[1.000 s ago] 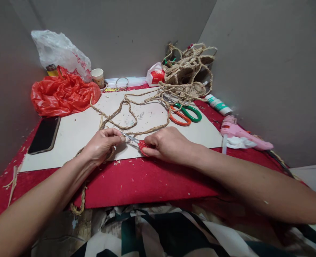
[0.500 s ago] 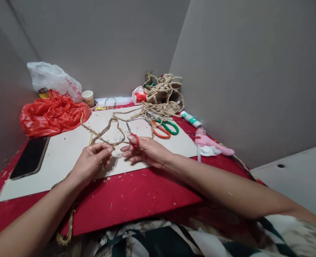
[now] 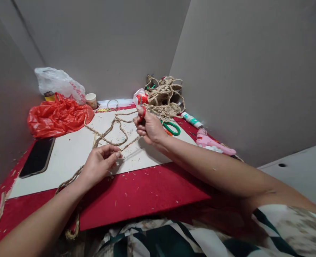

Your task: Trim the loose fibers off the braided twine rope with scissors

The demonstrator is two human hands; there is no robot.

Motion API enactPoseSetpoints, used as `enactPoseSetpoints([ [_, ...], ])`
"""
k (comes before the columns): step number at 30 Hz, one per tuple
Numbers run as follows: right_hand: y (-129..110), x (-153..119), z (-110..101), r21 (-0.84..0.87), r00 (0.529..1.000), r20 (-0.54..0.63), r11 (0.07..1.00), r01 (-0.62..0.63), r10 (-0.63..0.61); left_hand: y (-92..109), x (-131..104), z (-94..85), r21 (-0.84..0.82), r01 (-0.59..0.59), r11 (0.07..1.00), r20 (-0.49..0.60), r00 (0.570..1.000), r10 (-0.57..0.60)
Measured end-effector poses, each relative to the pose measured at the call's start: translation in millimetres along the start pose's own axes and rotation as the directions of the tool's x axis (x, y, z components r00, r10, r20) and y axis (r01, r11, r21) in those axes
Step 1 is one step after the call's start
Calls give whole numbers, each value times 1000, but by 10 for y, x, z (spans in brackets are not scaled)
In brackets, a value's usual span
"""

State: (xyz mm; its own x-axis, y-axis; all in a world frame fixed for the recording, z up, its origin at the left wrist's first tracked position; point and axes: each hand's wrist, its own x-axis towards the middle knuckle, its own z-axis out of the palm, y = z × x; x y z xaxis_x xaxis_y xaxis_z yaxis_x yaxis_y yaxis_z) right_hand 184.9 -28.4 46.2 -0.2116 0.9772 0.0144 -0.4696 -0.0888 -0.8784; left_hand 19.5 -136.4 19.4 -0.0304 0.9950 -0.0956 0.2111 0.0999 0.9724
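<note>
My left hand (image 3: 100, 164) is closed in a pinch on a twisted straw rope (image 3: 131, 142) above the front of the white board (image 3: 144, 159). From its fingertips a taut length of the rope runs up to my right hand (image 3: 154, 129). Red-handled scissors (image 3: 143, 112) hang on the fingers of that hand, their blades pointing up. Its lower fingers are curled where the rope meets them; whether they grip it is hard to see. More rope lies looped on the board, and a strand passes under my left forearm and over the table edge.
A pile of rope (image 3: 164, 94) stands at the back, beside large green-handled scissors (image 3: 172, 128). A pink glue gun (image 3: 214, 141) and a white-green tube (image 3: 192, 120) lie right. Leftward are a phone (image 3: 37, 157), a red plastic bag (image 3: 58, 117) and a paper cup (image 3: 91, 100).
My right hand has moved up and away from my left hand, carrying the red-handled scissors. A length of rope now stretches between the hands. My left hand has shifted slightly right in the view.
</note>
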Motion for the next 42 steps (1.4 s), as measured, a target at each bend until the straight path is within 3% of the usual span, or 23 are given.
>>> enactPoseSetpoints([
  [3, 0, 124, 83, -100, 988, 80, 986, 136, -128, 3, -25, 33, 15, 16, 1000, 81, 997, -17],
  [7, -11, 348, 135, -166, 984, 161, 981, 101, -74, 28, -75, 85, -36, 24, 999, 176, 984, -17],
  [12, -193, 757, 25, -215, 997, -54, 975, -61, 50, 47, -41, 73, -160, 104, 982, 89, 992, -91],
  [15, -347, 993, 41, -306, 993, -46, 945, -115, 106, 58, 29, 46, -218, 125, 968, 15, 992, -125],
  [22, -902, 1669, 529, -383, 993, 120, 921, 68, -24, -1, 150, -5, -401, 193, 895, -18, 976, -218],
  [24, -948, 1954, 597, -391, 977, 213, 918, 71, 15, -37, 178, -31, -444, 203, 873, 4, 974, -225],
  [25, -916, 2098, 593, -431, 939, 307, 902, -6, 153, -56, 192, -46, -463, 210, 861, 19, 974, -227],
  [28, -659, 2449, 417, -510, 882, 303, 843, -169, 360, -105, 227, -93, -509, 224, 831, 49, 972, -231],
  [32, -416, 2589, -65, -559, 805, 282, 771, -304, 522, -130, 244, -125, -538, 234, 810, 71, 970, -233],
  [35, -560, 2543, -441, -574, 781, 263, 742, -346, 567, -115, 241, -130, -546, 245, 801, 93, 968, -232],
  [38, -778, 2477, -750, -559, 790, 262, 755, -344, 554, -94, 239, -136, -556, 274, 785, 126, 961, -246],
  [42, -857, 2452, -991, -507, 809, 301, 803, -313, 506, -86, 246, -157, -583, 315, 749, 167, 948, -269],
])
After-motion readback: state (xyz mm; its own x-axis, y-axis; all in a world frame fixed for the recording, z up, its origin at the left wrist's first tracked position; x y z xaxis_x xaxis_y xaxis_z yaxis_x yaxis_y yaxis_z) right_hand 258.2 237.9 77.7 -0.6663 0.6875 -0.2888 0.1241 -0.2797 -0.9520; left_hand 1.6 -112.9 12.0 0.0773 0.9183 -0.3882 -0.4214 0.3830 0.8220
